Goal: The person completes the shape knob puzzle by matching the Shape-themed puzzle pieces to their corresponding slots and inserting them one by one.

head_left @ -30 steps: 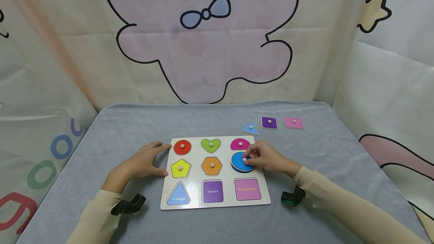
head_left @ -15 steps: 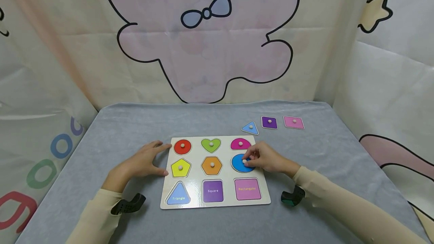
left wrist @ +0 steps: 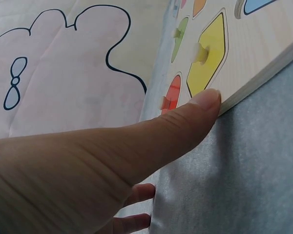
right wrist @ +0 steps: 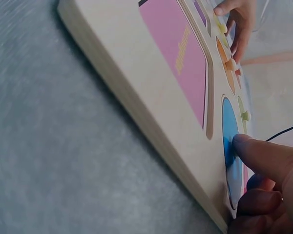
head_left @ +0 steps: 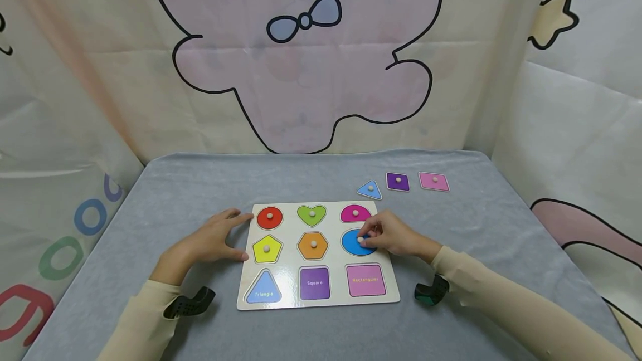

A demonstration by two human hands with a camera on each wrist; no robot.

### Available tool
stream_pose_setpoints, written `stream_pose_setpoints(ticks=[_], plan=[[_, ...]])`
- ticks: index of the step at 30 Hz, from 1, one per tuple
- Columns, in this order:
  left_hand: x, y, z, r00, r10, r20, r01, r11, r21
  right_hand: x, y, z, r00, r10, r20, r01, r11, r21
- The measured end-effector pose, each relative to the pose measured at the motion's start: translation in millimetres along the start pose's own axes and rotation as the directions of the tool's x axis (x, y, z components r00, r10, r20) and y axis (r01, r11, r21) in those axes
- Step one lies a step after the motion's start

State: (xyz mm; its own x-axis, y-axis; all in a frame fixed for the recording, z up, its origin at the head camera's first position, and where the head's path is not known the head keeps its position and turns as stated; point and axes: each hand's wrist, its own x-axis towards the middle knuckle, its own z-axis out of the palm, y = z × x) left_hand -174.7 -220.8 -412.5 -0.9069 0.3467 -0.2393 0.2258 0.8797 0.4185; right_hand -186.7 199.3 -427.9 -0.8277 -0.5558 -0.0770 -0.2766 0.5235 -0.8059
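A white wooden knob puzzle board (head_left: 291, 272) lies on the cloth-covered table. My right hand (head_left: 398, 235) pinches the small knob of the blue oval piece (head_left: 353, 245), which sits level in its recess at the board's right side. In the right wrist view the thumb presses close to the blue oval (right wrist: 228, 122). My left hand (head_left: 213, 237) touches the board's left edge with thumb and fingers spread. Its thumb (left wrist: 161, 139) lies at the edge near the yellow pentagon piece (left wrist: 212, 58) in the left wrist view.
Beyond the board lie loose knobbed pieces: a blue triangle (head_left: 368, 191), a purple square (head_left: 396, 185) and a pink rectangle (head_left: 434, 184). Board recesses printed Triangle (head_left: 264, 287), Square (head_left: 315, 289) and Rectangular (head_left: 366, 286) hold no pieces. Several other pieces sit in the board.
The blue oval, raised a little above its recess one second ago, has gone down level into it. My right hand keeps hold of the knob; the left hand stays put.
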Motion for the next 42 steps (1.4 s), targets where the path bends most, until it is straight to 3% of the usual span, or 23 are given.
stream_pose_setpoints(ticks=[19,25,35,42], plan=[[0.6,-4.5,1.0,1.0,0.014,-0.004,-0.014,1.0,-0.007,3.8,2,0,1.0,0.012,0.018,-0.012,1.0,0.026],[-0.4,-2.7,0.8,1.0,0.01,-0.002,-0.01,1.0,-0.007,4.8,1,-3,0.998,0.059,-0.037,-0.059,0.998,-0.007],[0.4,-2.1,-0.3,1.0,0.013,-0.005,-0.013,1.0,-0.012,11.1,12,-15,0.986,0.021,-0.165,-0.023,1.0,-0.012],[0.5,-2.6,-0.1,1.0,0.008,-0.001,-0.008,1.0,-0.014,16.6,20,-24,0.974,0.093,-0.208,-0.085,0.995,0.05]])
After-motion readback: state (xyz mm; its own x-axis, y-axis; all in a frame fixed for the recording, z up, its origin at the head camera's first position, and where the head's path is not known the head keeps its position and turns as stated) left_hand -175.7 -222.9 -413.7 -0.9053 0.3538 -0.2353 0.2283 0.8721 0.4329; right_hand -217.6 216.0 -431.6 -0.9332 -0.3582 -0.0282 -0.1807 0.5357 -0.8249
